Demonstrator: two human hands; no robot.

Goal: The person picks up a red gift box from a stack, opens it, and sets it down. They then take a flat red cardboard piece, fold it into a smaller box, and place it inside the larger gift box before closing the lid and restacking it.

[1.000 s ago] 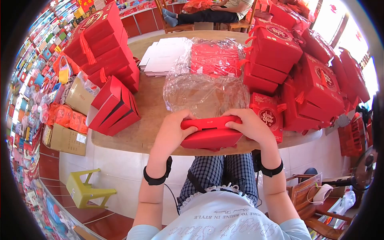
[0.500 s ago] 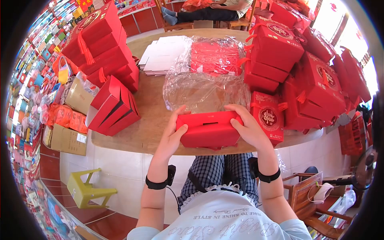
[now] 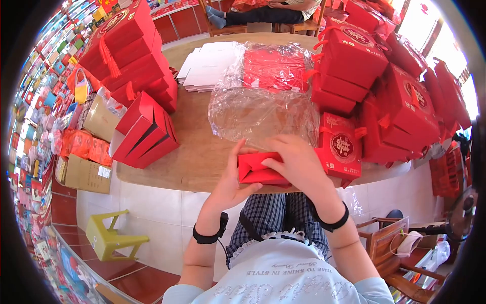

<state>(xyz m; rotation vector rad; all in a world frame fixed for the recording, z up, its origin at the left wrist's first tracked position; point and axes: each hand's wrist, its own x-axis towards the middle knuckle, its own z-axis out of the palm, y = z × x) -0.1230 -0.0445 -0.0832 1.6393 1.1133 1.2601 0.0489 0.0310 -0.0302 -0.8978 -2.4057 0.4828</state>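
Note:
At the table's front edge a small red box (image 3: pixel 263 175) is between my hands, one end with folded flaps turned toward the left. My left hand (image 3: pixel 237 175) holds its left side, thumb along the lower edge and fingers behind. My right hand (image 3: pixel 291 159) lies over the top and right part, its thumb pressing at the flaps; its other fingers are partly hidden. Close by on the right lies a red box with a gold emblem (image 3: pixel 341 145). Beyond my hands, clear plastic wrap (image 3: pixel 263 114) spreads over the table, partly covering red folded sheets (image 3: pixel 273 71).
White flat sheets (image 3: pixel 210 66) are stacked at the back. Red boxes (image 3: pixel 134 50) pile up on the left, near an open red carton (image 3: pixel 144 131); more red boxes (image 3: pixel 354 61) crowd the right. A seated person's legs (image 3: pixel 248 17) are beyond the table (image 3: pixel 195 157). A green stool (image 3: pixel 114 235) stands lower left.
The small red box has turned so that an end shows its flaps. My right hand has moved left over its top, and my left hand has shifted right and slightly down.

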